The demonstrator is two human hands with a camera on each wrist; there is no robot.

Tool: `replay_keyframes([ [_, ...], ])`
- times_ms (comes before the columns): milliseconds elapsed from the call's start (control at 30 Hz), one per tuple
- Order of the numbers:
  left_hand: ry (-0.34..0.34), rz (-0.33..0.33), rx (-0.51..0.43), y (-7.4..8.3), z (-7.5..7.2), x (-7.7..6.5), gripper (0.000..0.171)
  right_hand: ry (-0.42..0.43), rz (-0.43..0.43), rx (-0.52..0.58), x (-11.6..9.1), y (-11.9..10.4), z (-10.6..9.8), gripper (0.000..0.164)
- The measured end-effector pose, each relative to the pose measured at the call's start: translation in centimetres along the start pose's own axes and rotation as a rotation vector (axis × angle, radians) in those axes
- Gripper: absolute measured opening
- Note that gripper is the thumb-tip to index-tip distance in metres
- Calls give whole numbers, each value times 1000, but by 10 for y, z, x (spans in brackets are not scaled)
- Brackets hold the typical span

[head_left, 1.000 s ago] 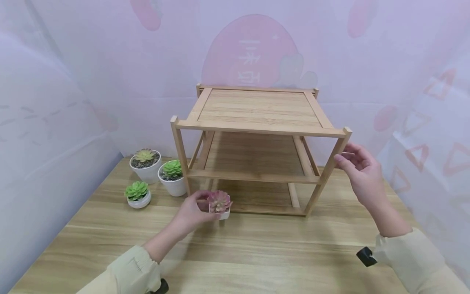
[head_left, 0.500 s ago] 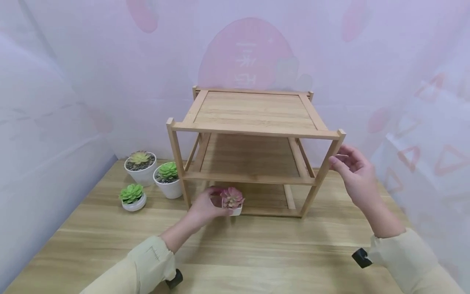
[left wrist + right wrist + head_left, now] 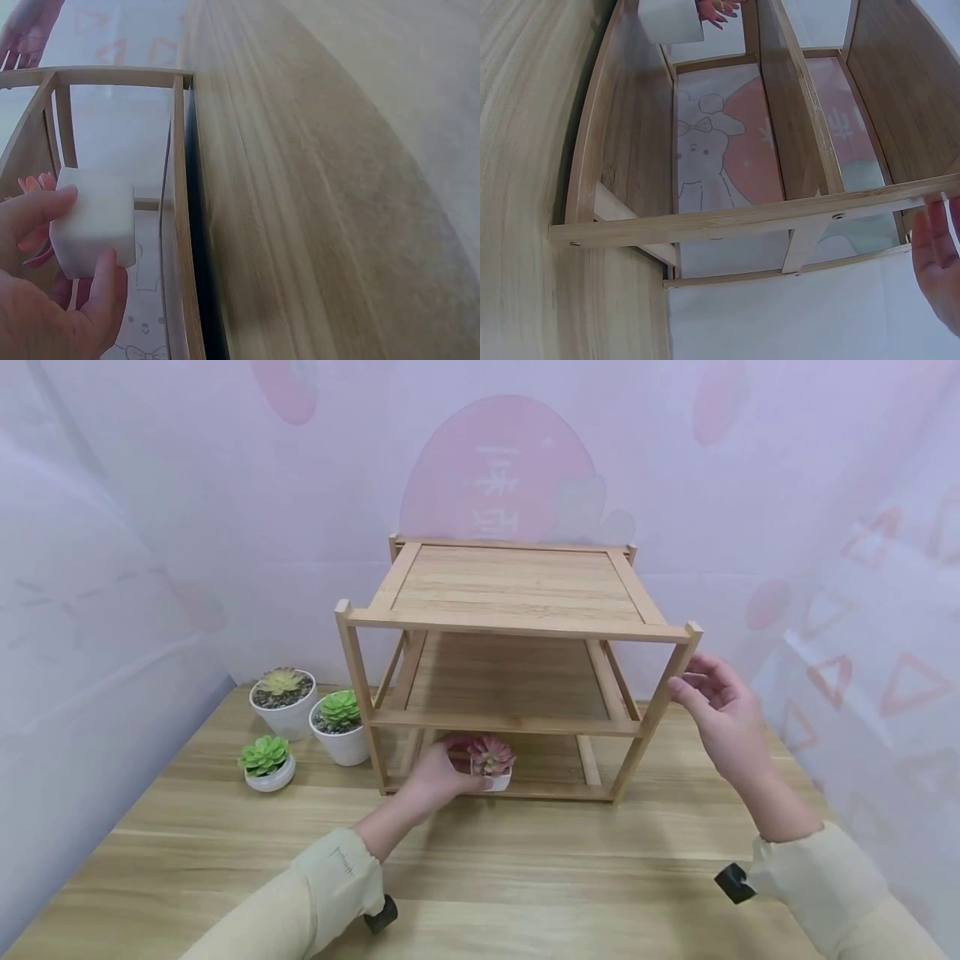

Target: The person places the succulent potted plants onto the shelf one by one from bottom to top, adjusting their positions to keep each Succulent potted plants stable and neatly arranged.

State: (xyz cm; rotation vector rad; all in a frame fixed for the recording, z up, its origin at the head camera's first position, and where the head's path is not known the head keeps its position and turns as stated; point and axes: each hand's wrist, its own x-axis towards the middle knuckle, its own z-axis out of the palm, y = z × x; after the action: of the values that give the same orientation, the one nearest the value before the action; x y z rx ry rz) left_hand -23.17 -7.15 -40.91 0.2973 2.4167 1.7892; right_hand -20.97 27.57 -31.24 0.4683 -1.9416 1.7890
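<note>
A pink succulent (image 3: 491, 755) in a small white square pot (image 3: 96, 221) is pinched between the thumb and fingers of my left hand (image 3: 433, 779). It hangs at the front of the bottom level of a three-tier wooden shelf rack (image 3: 517, 723), just above the bottom board. The left wrist view shows the pot's smooth underside, with the plant partly hidden behind it. My right hand (image 3: 720, 718) holds the rack's right front post, thumb on the near side and fingers behind. At the right edge of the right wrist view, its fingertips (image 3: 939, 229) meet the wooden frame.
Left of the rack stand a large white pot with a yellowish succulent (image 3: 283, 702), a white pot with a green succulent (image 3: 341, 731) and a low bowl with a bright green succulent (image 3: 267, 764). Printed cloth (image 3: 510, 477) surrounds the wooden table (image 3: 525, 868).
My left hand has carried the pink succulent rightward and slightly forward, from outside the rack's left front post to the bottom level's front. My right hand stays on the right post.
</note>
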Motion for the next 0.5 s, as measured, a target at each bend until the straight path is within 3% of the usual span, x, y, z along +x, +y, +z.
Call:
replay_keyframes([
  [300, 5, -28, 138, 8, 10, 12, 68, -71, 26, 81, 4, 2, 1, 27],
  [500, -22, -15, 86, 14, 21, 21, 52, -125, 28, 152, 8, 5, -1, 27],
])
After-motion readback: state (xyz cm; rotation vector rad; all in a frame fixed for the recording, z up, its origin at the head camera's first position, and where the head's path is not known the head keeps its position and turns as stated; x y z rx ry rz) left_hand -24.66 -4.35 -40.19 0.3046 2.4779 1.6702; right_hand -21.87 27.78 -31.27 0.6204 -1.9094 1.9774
